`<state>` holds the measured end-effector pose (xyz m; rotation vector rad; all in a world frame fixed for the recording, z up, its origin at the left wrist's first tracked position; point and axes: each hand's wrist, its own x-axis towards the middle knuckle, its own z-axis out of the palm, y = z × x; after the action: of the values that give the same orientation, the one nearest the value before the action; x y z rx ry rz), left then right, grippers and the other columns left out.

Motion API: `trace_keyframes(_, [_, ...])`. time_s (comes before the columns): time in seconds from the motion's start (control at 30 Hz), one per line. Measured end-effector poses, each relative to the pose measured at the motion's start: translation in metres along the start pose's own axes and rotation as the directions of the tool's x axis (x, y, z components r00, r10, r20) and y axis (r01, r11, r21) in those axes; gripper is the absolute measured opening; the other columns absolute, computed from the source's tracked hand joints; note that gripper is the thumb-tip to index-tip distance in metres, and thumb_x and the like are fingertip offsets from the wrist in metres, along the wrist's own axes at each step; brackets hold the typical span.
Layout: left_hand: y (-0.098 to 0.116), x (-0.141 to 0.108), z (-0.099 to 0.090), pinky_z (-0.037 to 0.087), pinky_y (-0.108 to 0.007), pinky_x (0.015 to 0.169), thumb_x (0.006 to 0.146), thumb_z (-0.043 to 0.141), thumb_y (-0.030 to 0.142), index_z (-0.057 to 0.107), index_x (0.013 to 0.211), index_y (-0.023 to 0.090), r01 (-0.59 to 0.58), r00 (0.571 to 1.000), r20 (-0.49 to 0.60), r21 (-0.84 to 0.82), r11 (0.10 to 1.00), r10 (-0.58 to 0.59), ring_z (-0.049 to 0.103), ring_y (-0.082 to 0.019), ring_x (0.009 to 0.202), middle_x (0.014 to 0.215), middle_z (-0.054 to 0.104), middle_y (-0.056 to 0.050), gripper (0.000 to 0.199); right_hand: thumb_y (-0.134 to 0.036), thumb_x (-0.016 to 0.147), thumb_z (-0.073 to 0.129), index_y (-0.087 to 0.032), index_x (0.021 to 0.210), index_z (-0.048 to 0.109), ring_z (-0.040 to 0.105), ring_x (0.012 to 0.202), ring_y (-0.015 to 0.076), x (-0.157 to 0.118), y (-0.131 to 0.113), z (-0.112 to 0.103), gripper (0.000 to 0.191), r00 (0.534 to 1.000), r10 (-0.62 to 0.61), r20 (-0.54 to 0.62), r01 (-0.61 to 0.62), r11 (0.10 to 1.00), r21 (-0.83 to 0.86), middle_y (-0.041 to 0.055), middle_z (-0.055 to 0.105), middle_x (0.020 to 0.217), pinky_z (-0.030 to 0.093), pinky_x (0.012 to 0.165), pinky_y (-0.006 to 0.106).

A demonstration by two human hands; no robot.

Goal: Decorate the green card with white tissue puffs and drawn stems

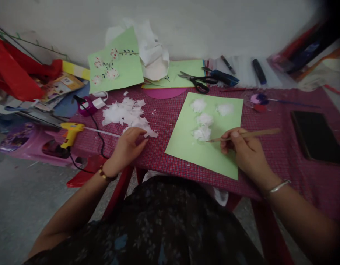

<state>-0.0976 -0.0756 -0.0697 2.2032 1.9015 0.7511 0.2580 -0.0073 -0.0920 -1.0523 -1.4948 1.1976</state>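
Observation:
My right hand (pixel 245 145) pinches a thin pale wooden stick (pixel 258 133) with a dark pointed tip; whether it is a brush or a pencil I cannot tell. The tip meets the lowest white paper tuft (pixel 202 133) on a light green sheet (pixel 214 160). Higher on that sheet sit more tufts of torn white paper (pixel 205 119). My left hand (pixel 130 143) is beside a pile of torn white paper scraps (pixel 127 112), thumb and fingers apart. No scrap shows between them.
A yellow glue gun (pixel 72 133) with its cord lies left. Behind are black-handled scissors (pixel 199 81), a decorated green sheet (pixel 117 70) and a marker (pixel 259 71). Rightward lie a small paint-stained dish (pixel 259 102) and a dark phone (pixel 317 136). The table's checked cloth (pixel 158 154) ends near my lap.

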Motion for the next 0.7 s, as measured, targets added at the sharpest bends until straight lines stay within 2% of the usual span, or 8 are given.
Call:
trace_keyframes(0.1, [-0.009,0.001,0.003,0.052,-0.037,0.086,0.084,0.062,0.023,0.057,0.111,0.02,0.066,0.997,-0.038,-0.022,0.998,-0.066,0.063,-0.022,0.1,0.112,0.066,-0.009,0.027,-0.047,0.096,0.054,-0.022,0.083,0.064,0.056,0.052,0.0122,0.001,0.001,-0.001,0.03,1.0,-0.008,0.004,0.008,1.0,-0.013,-0.0006,0.06,0.065,0.045,0.05,0.028])
trace_keyframes(0.2, [-0.006,0.01,0.007,0.049,-0.04,0.096,0.084,0.06,0.018,0.058,0.113,0.019,-0.075,0.996,0.044,0.019,0.997,0.074,0.06,-0.024,0.109,0.116,0.066,-0.01,0.029,-0.048,0.096,0.054,-0.022,0.082,0.063,0.056,0.051,0.0124,0.001,0.001,-0.002,0.031,1.0,-0.004,0.008,0.004,1.0,-0.017,-0.0004,0.06,0.064,0.044,0.049,0.029])
trace_keyframes(0.3, [-0.002,0.021,0.011,0.044,-0.045,0.102,0.086,0.058,0.018,0.065,0.104,0.017,-0.185,0.976,0.137,0.11,0.977,0.169,0.058,-0.026,0.111,0.114,0.066,-0.011,0.019,-0.048,0.096,0.054,-0.022,0.082,0.063,0.056,0.051,0.0119,0.001,0.0,-0.002,0.031,1.0,-0.004,0.011,0.004,1.0,-0.012,-0.0006,0.06,0.065,0.044,0.049,0.028])
trace_keyframes(0.37, [-0.002,0.028,0.013,0.045,-0.046,0.099,0.088,0.057,0.021,0.068,0.094,0.017,-0.197,0.974,0.139,0.143,0.97,0.177,0.058,-0.027,0.107,0.11,0.066,-0.011,0.013,-0.048,0.096,0.054,-0.022,0.082,0.063,0.056,0.052,0.0116,0.001,-0.001,-0.001,0.031,1.0,-0.01,0.013,0.01,1.0,-0.004,-0.0007,0.06,0.065,0.044,0.049,0.027])
trace_keyframes(0.43, [-0.001,0.034,0.012,0.045,-0.045,0.095,0.088,0.059,0.024,0.068,0.082,0.017,-0.189,0.98,0.094,0.131,0.973,0.178,0.058,-0.026,0.102,0.105,0.065,-0.011,0.013,-0.047,0.096,0.054,-0.022,0.082,0.063,0.056,0.052,0.0112,0.001,-0.001,-0.001,0.03,1.0,-0.019,0.01,0.019,1.0,0.006,-0.001,0.06,0.066,0.044,0.049,0.027])
trace_keyframes(0.53, [0.008,0.039,0.004,0.046,-0.043,0.094,0.085,0.063,0.027,0.064,0.072,0.018,-0.131,0.991,-0.024,-0.003,0.991,0.131,0.06,-0.024,0.098,0.098,0.066,-0.009,0.016,-0.046,0.096,0.053,-0.022,0.082,0.063,0.056,0.052,0.011,0.001,-0.003,0.0,0.03,1.0,-0.019,0.009,0.019,1.0,0.016,-0.0015,0.06,0.065,0.045,0.049,0.027])
trace_keyframes(0.6, [0.02,0.042,-0.003,0.049,-0.039,0.087,0.083,0.065,0.03,0.062,0.072,0.018,-0.036,0.998,-0.049,-0.186,0.982,0.027,0.062,-0.02,0.091,0.09,0.067,-0.006,0.017,-0.047,0.096,0.054,-0.022,0.082,0.063,0.056,0.052,0.0111,0.001,-0.004,0.001,0.03,1.0,-0.015,0.008,0.015,1.0,0.025,-0.0012,0.06,0.064,0.044,0.049,0.027])
trace_keyframes(0.7, [0.041,0.047,-0.01,0.051,-0.03,0.067,0.083,0.065,0.032,0.059,0.074,0.019,0.158,0.985,0.137,-0.455,0.877,-0.106,0.062,-0.015,0.069,0.075,0.068,-0.003,0.017,-0.048,0.094,0.056,-0.022,0.081,0.062,0.055,0.05,0.0113,0.0,-0.007,0.002,0.03,1.0,-0.026,0.001,0.025,0.998,0.049,-0.0009,0.06,0.063,0.043,0.048,0.027])
